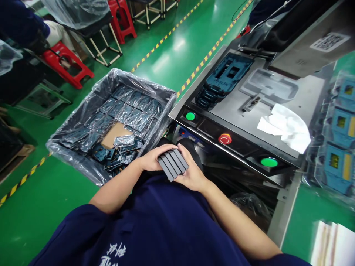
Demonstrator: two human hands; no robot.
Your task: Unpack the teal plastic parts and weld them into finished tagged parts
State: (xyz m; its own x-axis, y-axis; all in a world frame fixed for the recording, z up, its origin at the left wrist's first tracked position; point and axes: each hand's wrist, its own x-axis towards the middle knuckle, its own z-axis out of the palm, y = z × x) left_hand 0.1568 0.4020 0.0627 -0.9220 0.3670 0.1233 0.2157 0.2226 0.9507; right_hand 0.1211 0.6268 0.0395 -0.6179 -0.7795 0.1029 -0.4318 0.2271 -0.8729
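A stack of dark grey ribbed plates [172,163] was found just beyond the near corner of the plastic-lined bin [72,148], pinched from both sides. The left hand [153,159] and right hand [191,178] were closed around it, fingers curled over its ends, with no gap left for the plates to shift. Loose plates [119,157] were heaped inside the bin, beside a square of bare cardboard [115,135]. A red emergency stop button [224,139] was noted to the right of the bin. Slippage was judged possible: the stack was unbound and held by hand pressure alone, so any slackening could have dropped plates onto the heap or the floor.
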